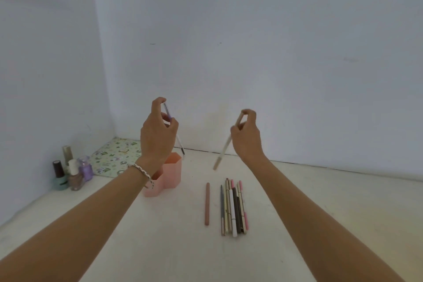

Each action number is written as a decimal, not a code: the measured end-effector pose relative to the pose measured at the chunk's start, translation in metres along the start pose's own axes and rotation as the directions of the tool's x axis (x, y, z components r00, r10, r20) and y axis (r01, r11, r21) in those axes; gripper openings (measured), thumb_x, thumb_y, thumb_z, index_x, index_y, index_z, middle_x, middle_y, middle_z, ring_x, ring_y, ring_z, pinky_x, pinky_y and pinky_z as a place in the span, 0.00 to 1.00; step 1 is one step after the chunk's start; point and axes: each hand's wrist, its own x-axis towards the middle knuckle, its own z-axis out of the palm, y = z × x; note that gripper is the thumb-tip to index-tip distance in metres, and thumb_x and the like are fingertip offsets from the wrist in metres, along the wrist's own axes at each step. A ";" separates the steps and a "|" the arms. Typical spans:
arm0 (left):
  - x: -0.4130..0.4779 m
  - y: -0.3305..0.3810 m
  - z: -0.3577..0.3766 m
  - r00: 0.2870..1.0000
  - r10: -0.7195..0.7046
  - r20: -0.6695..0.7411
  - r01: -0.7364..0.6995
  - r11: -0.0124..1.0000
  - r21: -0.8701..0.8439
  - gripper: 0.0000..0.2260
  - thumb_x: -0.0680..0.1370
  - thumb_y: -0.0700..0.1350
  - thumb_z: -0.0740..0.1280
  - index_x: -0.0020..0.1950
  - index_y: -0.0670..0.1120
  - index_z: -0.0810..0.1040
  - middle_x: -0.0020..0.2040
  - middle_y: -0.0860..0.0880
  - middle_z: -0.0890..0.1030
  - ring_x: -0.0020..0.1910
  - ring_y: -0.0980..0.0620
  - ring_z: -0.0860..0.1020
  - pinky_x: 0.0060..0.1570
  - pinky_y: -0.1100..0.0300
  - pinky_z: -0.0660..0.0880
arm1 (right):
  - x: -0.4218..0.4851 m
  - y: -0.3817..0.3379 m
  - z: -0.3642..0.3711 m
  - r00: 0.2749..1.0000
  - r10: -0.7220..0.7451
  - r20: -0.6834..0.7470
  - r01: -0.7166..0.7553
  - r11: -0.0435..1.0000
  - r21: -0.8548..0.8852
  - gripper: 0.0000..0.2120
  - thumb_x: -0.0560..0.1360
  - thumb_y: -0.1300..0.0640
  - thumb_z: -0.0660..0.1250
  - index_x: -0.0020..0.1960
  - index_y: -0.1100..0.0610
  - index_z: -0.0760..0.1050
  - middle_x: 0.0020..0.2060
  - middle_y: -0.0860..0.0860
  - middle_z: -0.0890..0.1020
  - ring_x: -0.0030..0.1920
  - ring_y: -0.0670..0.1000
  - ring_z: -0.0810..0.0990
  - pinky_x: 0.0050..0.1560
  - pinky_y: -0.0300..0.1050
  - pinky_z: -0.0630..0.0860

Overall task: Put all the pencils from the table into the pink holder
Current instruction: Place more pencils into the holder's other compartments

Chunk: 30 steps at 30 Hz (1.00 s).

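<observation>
The pink holder [170,174] stands on the white table, partly behind my left wrist. My left hand [158,131] is raised above it, shut on a white pencil with a brush tip [179,142] that points down over the holder's rim. My right hand [247,135] is raised to the right, shut on a beige pencil [223,149] that slants down to the left. On the table below lie a single dusty-pink pencil [207,204] and a tight bundle of several pencils [233,208].
Nail polish bottles [71,171] stand in a cluster at the left by the wall. A patterned green notebook [114,155] lies in the corner behind the holder. Walls close off the back and left side.
</observation>
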 end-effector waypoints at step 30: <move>-0.073 -0.003 0.034 0.768 -0.215 0.604 -0.049 0.920 0.390 0.09 0.73 0.46 0.66 0.52 0.46 0.73 0.42 0.51 0.80 0.41 0.52 0.79 0.39 0.60 0.73 | -0.009 0.017 0.048 0.976 -0.203 -0.078 0.199 0.978 -0.059 0.14 0.81 0.56 0.56 0.65 0.51 0.70 0.47 0.46 0.77 0.37 0.44 0.76 0.43 0.39 0.74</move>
